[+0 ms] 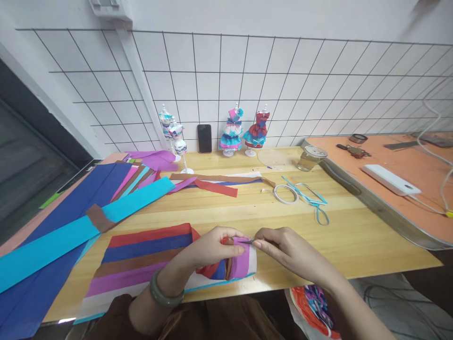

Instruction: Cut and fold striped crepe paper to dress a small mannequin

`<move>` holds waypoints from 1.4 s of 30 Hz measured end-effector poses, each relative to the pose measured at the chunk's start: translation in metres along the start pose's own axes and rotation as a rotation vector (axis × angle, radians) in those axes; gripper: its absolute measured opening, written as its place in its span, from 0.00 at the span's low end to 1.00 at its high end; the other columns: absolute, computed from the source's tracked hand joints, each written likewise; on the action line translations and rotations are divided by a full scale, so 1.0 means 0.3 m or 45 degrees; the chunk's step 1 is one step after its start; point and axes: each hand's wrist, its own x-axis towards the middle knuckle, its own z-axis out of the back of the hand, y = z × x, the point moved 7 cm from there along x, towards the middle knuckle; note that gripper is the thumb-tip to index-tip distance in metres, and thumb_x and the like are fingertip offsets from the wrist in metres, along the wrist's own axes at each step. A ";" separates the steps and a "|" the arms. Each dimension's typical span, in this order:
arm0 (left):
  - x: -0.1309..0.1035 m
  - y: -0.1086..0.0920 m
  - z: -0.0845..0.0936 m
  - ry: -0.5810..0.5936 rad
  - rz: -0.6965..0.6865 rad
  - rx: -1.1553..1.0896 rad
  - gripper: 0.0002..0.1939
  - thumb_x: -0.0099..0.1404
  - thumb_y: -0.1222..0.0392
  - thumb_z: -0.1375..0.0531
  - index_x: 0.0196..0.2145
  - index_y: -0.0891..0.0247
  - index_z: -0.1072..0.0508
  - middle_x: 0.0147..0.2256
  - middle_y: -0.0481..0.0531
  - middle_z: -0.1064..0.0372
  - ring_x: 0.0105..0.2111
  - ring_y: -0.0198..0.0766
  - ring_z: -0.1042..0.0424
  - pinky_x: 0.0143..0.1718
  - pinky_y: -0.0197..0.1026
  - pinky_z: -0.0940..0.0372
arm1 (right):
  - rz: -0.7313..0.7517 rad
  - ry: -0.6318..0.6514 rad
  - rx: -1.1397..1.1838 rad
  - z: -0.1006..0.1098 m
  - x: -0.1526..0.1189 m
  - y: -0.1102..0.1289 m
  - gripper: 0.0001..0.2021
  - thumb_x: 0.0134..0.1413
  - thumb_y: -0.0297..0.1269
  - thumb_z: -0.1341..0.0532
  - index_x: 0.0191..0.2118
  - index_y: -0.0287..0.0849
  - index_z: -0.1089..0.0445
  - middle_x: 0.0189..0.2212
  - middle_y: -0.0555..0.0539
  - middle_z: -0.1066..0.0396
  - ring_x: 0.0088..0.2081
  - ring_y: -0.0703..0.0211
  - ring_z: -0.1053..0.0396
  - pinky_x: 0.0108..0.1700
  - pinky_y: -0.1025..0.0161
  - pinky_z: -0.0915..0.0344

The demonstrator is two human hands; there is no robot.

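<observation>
Multicoloured strips (141, 245) lie beneath the pinching left hand (213, 246), right hand (292, 250) holding a slim tool (245, 242).

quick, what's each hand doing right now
left hand: closed on the striped crepe strips, pinching their folded end
right hand: fingers closed on a small dark pointed tool at that end

Striped sheet (141, 255) is lying flat at left on the near side of the wood table (354, 236), showing red, blue, brown, purple and white bands plus cyan edging; right end is bunching and folding. Thin dark pointed tool (246, 242) is lying roughly level across the purple band, mostly hidden.
</observation>
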 end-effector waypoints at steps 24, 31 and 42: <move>-0.018 0.032 0.069 -0.292 0.078 -0.058 0.14 0.48 0.53 0.36 0.28 0.66 0.27 0.24 0.47 0.35 0.26 0.31 0.39 0.29 0.34 0.45 | -0.043 -0.039 -0.002 -0.008 -0.006 -0.024 0.19 0.58 0.50 0.54 0.33 0.42 0.32 0.24 0.50 0.31 0.26 0.62 0.36 0.30 0.67 0.44; -0.020 0.032 0.060 -0.312 0.152 -0.054 0.15 0.46 0.54 0.35 0.30 0.66 0.25 0.24 0.47 0.34 0.26 0.32 0.38 0.29 0.35 0.43 | -0.040 -0.034 -0.022 -0.006 -0.003 -0.007 0.20 0.58 0.50 0.54 0.32 0.42 0.32 0.23 0.50 0.32 0.25 0.62 0.37 0.29 0.68 0.44; -0.015 0.039 0.056 -0.307 0.140 0.008 0.17 0.45 0.51 0.35 0.29 0.66 0.27 0.25 0.47 0.35 0.27 0.33 0.38 0.29 0.35 0.43 | -0.025 -0.018 -0.044 -0.013 0.005 0.005 0.18 0.58 0.48 0.52 0.32 0.43 0.32 0.24 0.50 0.31 0.25 0.63 0.36 0.29 0.68 0.44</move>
